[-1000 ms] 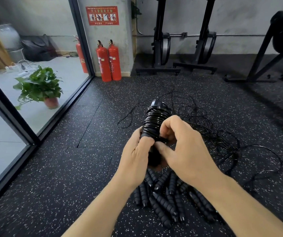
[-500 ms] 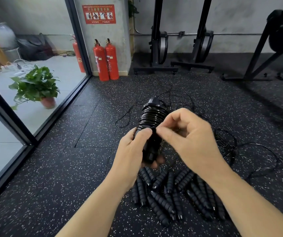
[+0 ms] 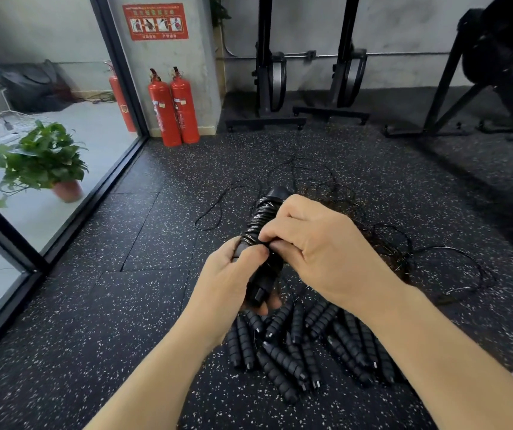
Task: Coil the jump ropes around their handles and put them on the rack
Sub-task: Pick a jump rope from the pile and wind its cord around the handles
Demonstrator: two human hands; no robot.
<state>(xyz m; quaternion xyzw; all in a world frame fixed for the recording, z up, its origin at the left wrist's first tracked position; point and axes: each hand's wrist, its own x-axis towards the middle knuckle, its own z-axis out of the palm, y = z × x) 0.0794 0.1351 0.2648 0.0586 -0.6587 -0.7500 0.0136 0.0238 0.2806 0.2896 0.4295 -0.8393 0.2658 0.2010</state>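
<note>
Just above the floor pile (image 3: 295, 346) of spare handles, the left hand (image 3: 227, 283) grips a handle pair (image 3: 263, 279). The right hand (image 3: 320, 252) pinches the rope coil (image 3: 259, 217) on it. Best approach, probably: hold tension, lay turns snug, tuck the end.

Head camera: worn by the person, facing forward and down at the floor (image 3: 109, 321).
Nearness: close above left hand (image 3: 230, 283) and right hand (image 3: 326, 252); wall (image 3: 404, 23) at 12 o'clock.

Fire extinguishers (image 3: 174, 110), potted plant (image 3: 42, 159)
</note>
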